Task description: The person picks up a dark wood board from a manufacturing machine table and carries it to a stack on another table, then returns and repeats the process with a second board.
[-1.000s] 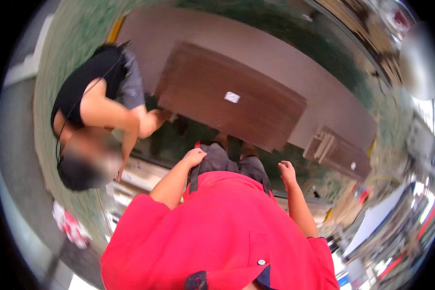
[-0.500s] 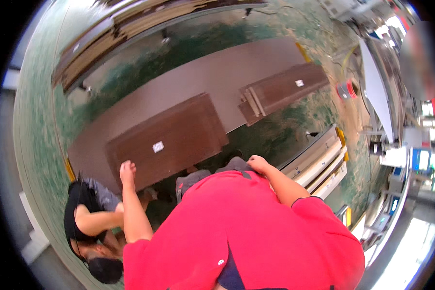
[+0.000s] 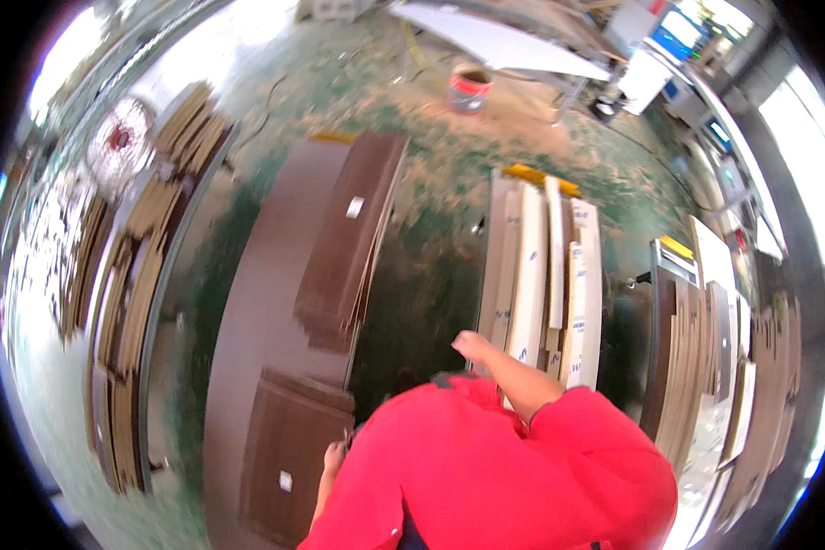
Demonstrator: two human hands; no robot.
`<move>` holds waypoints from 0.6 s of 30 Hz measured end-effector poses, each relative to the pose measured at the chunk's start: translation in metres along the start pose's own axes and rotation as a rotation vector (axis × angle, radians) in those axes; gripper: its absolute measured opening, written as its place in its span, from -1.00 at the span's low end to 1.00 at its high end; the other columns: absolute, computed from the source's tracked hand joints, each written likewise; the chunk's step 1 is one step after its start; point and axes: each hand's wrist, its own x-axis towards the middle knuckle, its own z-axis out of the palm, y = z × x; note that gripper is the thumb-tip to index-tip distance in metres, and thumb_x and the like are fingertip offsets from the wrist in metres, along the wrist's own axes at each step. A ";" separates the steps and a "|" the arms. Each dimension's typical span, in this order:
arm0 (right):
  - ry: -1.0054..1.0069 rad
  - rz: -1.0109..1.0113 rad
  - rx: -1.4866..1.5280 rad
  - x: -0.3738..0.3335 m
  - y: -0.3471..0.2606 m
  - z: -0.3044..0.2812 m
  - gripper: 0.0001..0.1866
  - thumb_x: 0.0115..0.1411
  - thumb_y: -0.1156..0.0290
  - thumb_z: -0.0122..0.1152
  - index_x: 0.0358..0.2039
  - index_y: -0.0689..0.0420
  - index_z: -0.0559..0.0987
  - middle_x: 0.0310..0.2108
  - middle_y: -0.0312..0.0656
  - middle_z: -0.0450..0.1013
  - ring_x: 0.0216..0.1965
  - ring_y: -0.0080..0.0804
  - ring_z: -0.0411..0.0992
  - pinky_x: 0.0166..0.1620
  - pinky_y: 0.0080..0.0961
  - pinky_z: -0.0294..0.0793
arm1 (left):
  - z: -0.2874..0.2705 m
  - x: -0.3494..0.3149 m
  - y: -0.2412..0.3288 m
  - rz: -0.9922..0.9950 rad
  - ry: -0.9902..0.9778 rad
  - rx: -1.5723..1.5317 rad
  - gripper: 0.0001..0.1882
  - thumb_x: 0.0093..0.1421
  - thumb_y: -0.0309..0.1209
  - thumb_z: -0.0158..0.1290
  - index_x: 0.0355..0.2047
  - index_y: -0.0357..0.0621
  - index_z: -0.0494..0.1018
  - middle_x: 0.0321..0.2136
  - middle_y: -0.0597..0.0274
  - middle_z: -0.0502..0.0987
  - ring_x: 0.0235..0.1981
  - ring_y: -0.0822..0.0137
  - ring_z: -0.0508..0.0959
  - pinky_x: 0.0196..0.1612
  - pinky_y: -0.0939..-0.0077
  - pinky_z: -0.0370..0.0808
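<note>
My left hand (image 3: 334, 457) is low beside my red shirt, next to a stack of dark brown panels (image 3: 289, 431) with a small white label. Its fingers are small and partly hidden, so whether it grips anything does not show. My right hand (image 3: 470, 346) hangs out ahead of my body with the fingers curled in and nothing visible in them. It hovers over the gap just left of a cart of long white and beige boards (image 3: 526, 284), apart from them. A second stack of dark brown panels (image 3: 348, 238), also labelled, lies farther off.
Both brown stacks rest on a long brown board (image 3: 247, 348). Left of it stands a cart of narrow brown strips (image 3: 137, 302). Ahead are a red-banded bucket (image 3: 470, 88) and a white-topped table (image 3: 504, 41). More carts of boards (image 3: 683, 357) stand at the right.
My view has turned to the right, so the brown stacks now lie at my left and the board cart ahead. The crouching person at the left has left the view.
</note>
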 end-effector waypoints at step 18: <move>-0.032 0.416 0.322 0.001 0.238 0.141 -0.68 0.06 0.23 -0.02 -0.34 0.18 0.58 -0.34 0.07 0.48 -0.30 -0.03 0.47 -0.28 -0.23 0.46 | -0.015 0.200 0.304 0.010 -0.338 0.048 -0.75 0.08 -0.29 -0.02 -0.40 -0.27 0.45 -0.59 0.18 0.48 -0.59 0.39 0.45 -0.52 0.49 0.39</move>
